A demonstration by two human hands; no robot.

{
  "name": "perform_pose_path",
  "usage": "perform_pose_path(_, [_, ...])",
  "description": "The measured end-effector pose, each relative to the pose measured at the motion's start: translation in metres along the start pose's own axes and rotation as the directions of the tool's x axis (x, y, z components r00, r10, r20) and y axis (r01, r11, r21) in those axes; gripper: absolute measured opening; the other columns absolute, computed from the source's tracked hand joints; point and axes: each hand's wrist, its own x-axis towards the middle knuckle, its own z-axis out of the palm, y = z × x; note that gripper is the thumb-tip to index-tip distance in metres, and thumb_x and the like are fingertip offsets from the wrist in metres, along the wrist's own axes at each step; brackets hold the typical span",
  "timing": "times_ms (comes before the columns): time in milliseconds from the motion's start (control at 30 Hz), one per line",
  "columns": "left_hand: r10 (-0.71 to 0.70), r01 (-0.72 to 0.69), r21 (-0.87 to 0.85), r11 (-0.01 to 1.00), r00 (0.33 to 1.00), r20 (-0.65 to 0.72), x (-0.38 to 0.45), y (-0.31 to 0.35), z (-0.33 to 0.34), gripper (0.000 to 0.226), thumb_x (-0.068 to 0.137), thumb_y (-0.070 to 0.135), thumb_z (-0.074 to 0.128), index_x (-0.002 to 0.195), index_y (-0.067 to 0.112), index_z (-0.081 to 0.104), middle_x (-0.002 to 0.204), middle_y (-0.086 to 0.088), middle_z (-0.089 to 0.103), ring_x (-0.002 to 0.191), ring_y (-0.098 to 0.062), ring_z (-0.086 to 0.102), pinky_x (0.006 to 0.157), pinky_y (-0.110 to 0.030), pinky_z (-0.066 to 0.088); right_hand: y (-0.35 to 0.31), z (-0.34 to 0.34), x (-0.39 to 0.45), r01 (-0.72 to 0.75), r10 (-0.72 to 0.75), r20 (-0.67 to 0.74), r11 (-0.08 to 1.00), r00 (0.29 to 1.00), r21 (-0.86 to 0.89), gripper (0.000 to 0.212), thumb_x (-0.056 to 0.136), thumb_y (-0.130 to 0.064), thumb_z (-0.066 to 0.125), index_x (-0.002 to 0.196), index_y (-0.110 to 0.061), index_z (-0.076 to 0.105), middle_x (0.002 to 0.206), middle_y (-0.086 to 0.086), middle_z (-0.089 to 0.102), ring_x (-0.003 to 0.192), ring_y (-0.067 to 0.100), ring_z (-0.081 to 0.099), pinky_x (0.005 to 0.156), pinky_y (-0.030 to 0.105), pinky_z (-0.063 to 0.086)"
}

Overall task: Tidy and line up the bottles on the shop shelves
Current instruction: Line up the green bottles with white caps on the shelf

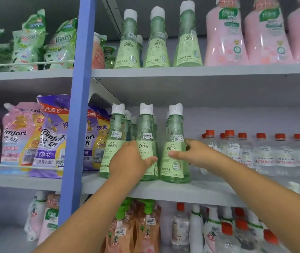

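Both bare forearms reach up and forward, converging. The left hand (129,159) curls its fingers (152,159) around something, thumb pointing right; the right hand (193,152) grips likewise, thumb pointing left

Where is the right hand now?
In the head view, the right hand grips the rightmost green clear plastic bottle on the middle shelf, beside the red-capped clear bottles.

Two bare forearms, no sleeves in view. Left hand (129,159), right hand (193,152): no gloves, rings, watch or bands seen.
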Motion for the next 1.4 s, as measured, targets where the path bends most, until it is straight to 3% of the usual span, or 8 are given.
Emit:
perform_pose_path(100, [-0.009,0.006,-0.048,0.999,0.999,-0.053,0.004,-0.003,0.010,0.088,0.073,0.073,0.074,0.136,0.018,0.047,0.124,0.001,0.063,0.107,-0.022,0.064,0.071,-0.033,0.049,0.002,0.000,0.002,0.015,-0.014,0.013,1.000,1.000,-0.019,0.029,0.080,-0.054,0.080,0.102,-0.045,0.063,0.093,-0.028,0.070,0.079,-0.013,0.065,0.064,0.014,0.046])
perform_pose_path(300, [0.032,-0.042,-0.130,0.991,0.996,-0.078,0.003,-0.012,0.017,0.086,0.074,0.075,0.072,0.136,0.021,0.048,0.127,0.003,0.059,0.109,-0.019,0.061,0.078,-0.036,0.054,0.010,0.001,0.002,0.050,-0.050,0.002,0.998,0.999,-0.024,0.033,0.084,-0.050,0.077,0.111,-0.043,0.059,0.100,-0.024,0.069,0.088,-0.009,0.064,0.067,0.016,0.047])
perform_pose_path(467, [-0.002,-0.120,-0.258,0.959,0.905,-0.426,0.012,-0.045,-0.004,0.055,0.091,0.053,0.065,0.132,0.020,0.050,0.129,0.001,0.051,0.123,-0.020,0.047,0.104,-0.043,0.047,0.010,-0.004,0.008,0.044,-0.044,-0.054,0.999,0.998,0.000,0.073,0.076,-0.062,0.078,0.138,-0.034,0.052,0.106,-0.018,0.065,0.091,0.001,0.067,0.068,0.022,0.053])
perform_pose_path(567, [-0.212,0.156,-0.388,0.909,0.971,-0.107,0.026,-0.061,-0.014,0.064,0.089,0.046,0.072,0.141,0.019,0.044,0.137,-0.004,0.053,0.117,-0.023,0.057,0.091,-0.040,0.051,0.005,0.000,0.014,0.037,-0.036,-0.094,0.999,0.995,0.010,0.068,0.074,-0.064,0.079,0.130,-0.031,0.057,0.097,-0.022,0.065,0.085,0.000,0.067,0.065,0.022,0.054])
perform_pose_path(667, [-0.246,0.293,-0.484,0.824,0.956,0.160,0.027,-0.072,-0.008,0.031,0.088,0.041,0.075,0.110,0.035,0.054,0.108,0.009,0.070,0.084,-0.007,0.065,0.063,-0.025,0.046,0.010,0.009,0.018,0.025,-0.023,-0.103,0.999,0.994,0.024,0.041,0.076,-0.056,0.082,0.107,-0.040,0.061,0.094,-0.022,0.071,0.086,0.001,0.069,0.071,0.026,0.054])
perform_pose_path(900, [-0.192,0.257,-0.530,0.808,0.965,0.176,0.028,-0.083,-0.005,0.035,0.086,0.044,0.078,0.111,0.038,0.054,0.092,0.022,0.066,0.079,0.001,0.063,0.058,-0.021,0.043,0.013,0.010,0.013,0.064,-0.058,-0.097,0.997,0.994,0.051,0.028,0.082,-0.051,0.079,0.103,-0.043,0.061,0.084,-0.027,0.073,0.071,-0.010,0.070,0.059,0.015,0.049])
perform_pose_path(1033, [-0.210,0.270,-0.549,0.791,0.963,0.170,0.026,-0.082,-0.004,0.039,0.086,0.044,0.079,0.111,0.038,0.049,0.091,0.022,0.064,0.079,0.001,0.062,0.057,-0.021,0.041,0.015,0.014,0.006,0.074,-0.063,-0.121,0.994,0.991,0.084,0.044,0.085,-0.050,0.077,0.123,-0.037,0.059,0.104,-0.021,0.072,0.088,-0.003,0.069,0.070,0.021,0.051])
perform_pose_path(1400, [-0.189,0.260,-0.561,0.786,0.965,0.183,0.022,-0.082,-0.009,0.046,0.084,0.045,0.080,0.113,0.040,0.044,0.089,0.027,0.055,0.079,0.003,0.057,0.057,-0.021,0.038,0.017,0.020,-0.002,0.028,-0.025,-0.140,0.999,0.990,0.019,0.064,0.079,-0.057,0.078,0.131,-0.032,0.052,0.106,-0.023,0.063,0.090,-0.002,0.064,0.067,0.022,0.050])
